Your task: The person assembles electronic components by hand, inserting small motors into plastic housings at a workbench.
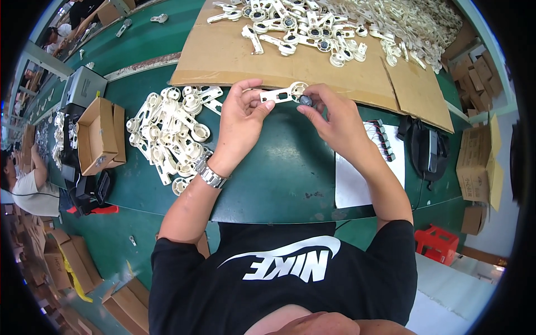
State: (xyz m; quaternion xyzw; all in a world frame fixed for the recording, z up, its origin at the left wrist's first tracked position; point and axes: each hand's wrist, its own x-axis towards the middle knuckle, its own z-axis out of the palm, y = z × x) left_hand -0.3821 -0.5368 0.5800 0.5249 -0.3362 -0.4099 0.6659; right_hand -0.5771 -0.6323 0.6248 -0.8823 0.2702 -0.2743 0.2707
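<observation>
My left hand pinches the flat end of a white plastic arm-shaped part between thumb and fingers. The part's ring end points right, toward my right hand. Thumb and fingers of that hand grip a small dark round piece at the lower edge of the ring; whether it sits inside the ring I cannot tell. Beside my left forearm lies a pile of similar white plastic parts. Under my right forearm is a white sheet bearing a row of small dark cylindrical pieces with wires.
A cardboard sheet across the far side carries a large heap of white parts, several with dark round inserts. An open cardboard box stands left, a black pouch right. A red stool is lower right; a person works far left.
</observation>
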